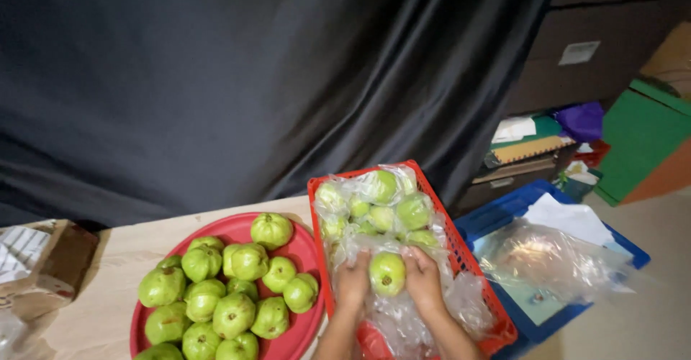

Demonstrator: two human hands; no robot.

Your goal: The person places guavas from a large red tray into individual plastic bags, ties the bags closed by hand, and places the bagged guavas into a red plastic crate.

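We observe left hand (pixel 353 279) and right hand (pixel 423 279) clamped on one guava (pixel 387 273) over the red crate (pixel 471 263) of bagged guavas (pixel 381 209), beside a red tray (pixel 237 229) of loose guavas (pixel 230 288).

Red tray (pixel 306 245) and its lowest guavas (pixel 160 352) cut off by the bottom edge. Both forearms leave the frame there. Clear bags (pixel 403 317) veil the basket's (pixel 461 248) fruit, blurring outlines.

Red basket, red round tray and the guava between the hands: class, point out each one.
red basket (pixel 437 200): head view, on its right rim.
red round tray (pixel 229 229): head view, bare patch near its far edge.
guava (pixel 387 273): head view, middle of the fruit.
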